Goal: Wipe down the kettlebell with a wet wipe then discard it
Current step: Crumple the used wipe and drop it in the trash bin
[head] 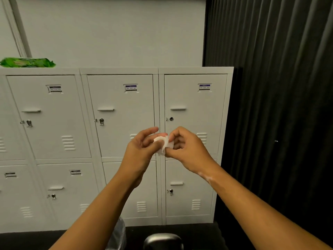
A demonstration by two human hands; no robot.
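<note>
Wipe (163,144): pinched between left hand (142,148) and right hand (183,147), apparently being unfolded. Kettlebell (163,241) stood below, partly cropped. Next: lower wipe onto it.

Even, soft indoor light falls on the white lockers (122,114), which cast only faint shadows. The black curtain (279,87) at right stays dim. Wide-angle distortion bends the left lines; the whole picture is slightly soft.

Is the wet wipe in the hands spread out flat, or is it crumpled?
Crumpled. The wet wipe is a small bunched wad pinched between the left hand and right hand, not a flat sheet.
</note>
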